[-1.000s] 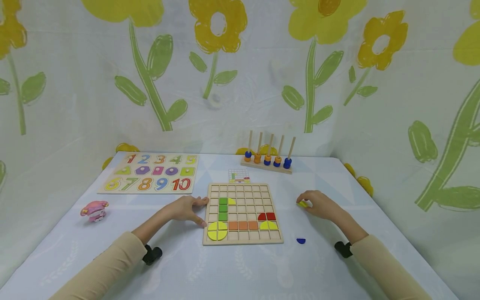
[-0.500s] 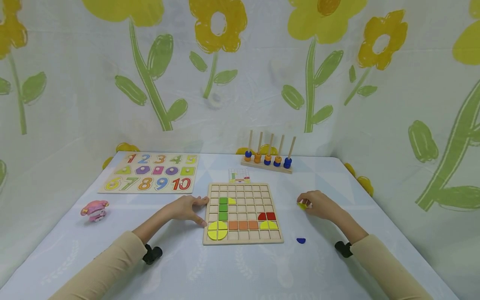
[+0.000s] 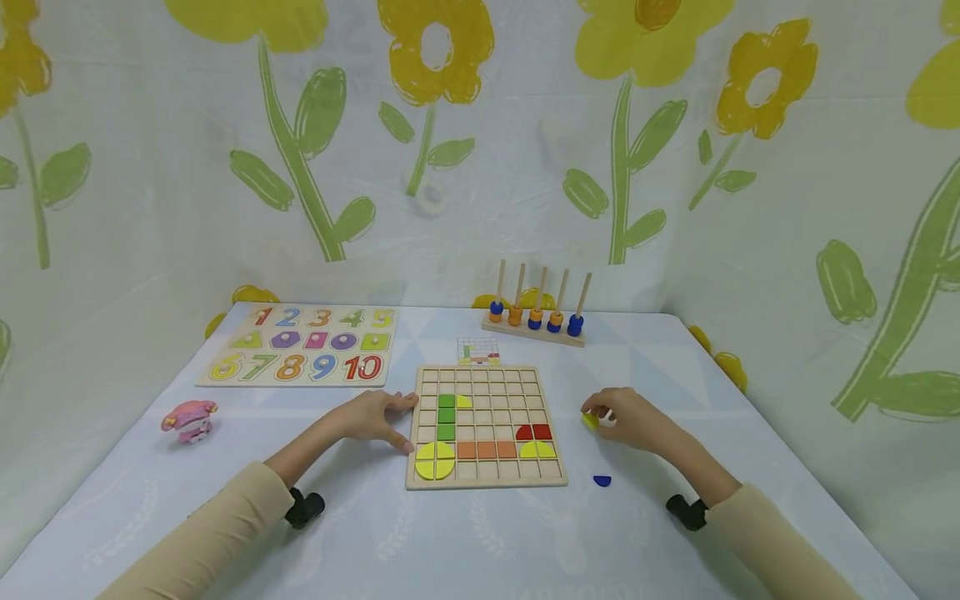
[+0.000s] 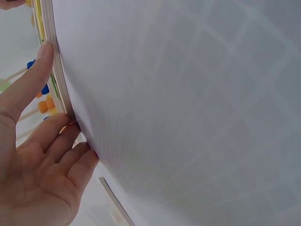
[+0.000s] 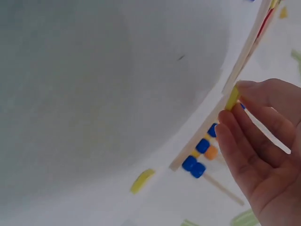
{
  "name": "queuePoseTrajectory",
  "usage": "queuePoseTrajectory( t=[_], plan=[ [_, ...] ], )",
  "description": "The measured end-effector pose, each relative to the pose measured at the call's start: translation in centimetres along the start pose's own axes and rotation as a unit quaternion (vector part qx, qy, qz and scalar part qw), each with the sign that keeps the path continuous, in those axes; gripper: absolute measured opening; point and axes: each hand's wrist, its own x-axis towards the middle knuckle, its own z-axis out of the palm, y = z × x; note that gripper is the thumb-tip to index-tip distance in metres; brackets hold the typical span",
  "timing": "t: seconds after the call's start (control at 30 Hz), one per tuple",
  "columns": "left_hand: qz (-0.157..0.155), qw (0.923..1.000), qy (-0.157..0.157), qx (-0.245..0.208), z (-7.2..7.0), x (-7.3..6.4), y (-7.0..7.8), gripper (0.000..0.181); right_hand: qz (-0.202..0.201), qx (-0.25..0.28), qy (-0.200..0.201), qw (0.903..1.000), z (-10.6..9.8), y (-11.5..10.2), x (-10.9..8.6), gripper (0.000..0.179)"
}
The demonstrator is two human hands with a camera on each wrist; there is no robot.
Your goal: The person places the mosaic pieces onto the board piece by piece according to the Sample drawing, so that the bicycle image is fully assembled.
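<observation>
A wooden grid board (image 3: pixel 486 486) lies mid-table, with green squares (image 3: pixel 447 415), orange squares (image 3: pixel 486 451), red pieces (image 3: pixel 542 432) and yellow curved pieces (image 3: pixel 435 462) in its cells. Against the board's left edge, my left hand (image 3: pixel 367 415) rests with thumb and fingers spread; the left wrist view shows its thumb (image 4: pixel 37 70) on the side of the frame. To the right of the board, my right hand (image 3: pixel 628 417) pinches a small yellow piece (image 5: pixel 233 98) between thumb and fingertips. Nearer me on the table lies a dark blue half-round piece (image 3: pixel 602 481).
Behind the board is a small printed pattern card (image 3: pixel 478 351). A peg stand with blue and orange beads (image 3: pixel 534 328) stands at the back. At the back left lies a number puzzle board (image 3: pixel 300 346), with a pink toy figure (image 3: pixel 190 421) in front of it.
My right hand has moved slightly left and toward me with the yellow piece, closer to the board. The left hand and the board have stayed in place.
</observation>
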Motion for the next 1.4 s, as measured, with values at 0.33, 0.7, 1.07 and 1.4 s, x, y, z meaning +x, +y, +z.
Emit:
queuePoseTrajectory(
  t=[0.33,0.7,1.07,1.4],
  plan=[
    [-0.001,1.0,-0.001,0.001,0.0,0.1,-0.1,0.087,-0.077,0.022,-0.01,0.9967,0.5,-3.5,-0.8,0.029],
    [-0.001,1.0,0.0,-0.002,0.0,0.1,-0.1,0.087,-0.125,0.033,-0.04,0.9908,1.6,-6.0,-0.8,0.027],
    [-0.008,1.0,-0.001,-0.005,0.0,0.0,0.1,0.087,-0.143,0.028,-0.073,0.9865,2.8,-8.2,-0.4,0.023],
    [-0.004,1.0,0.0,-0.007,0.0,0.0,0.1,0.087,-0.164,0.006,-0.069,0.9841,3.3,-8.7,0.2,0.022]
  ],
)
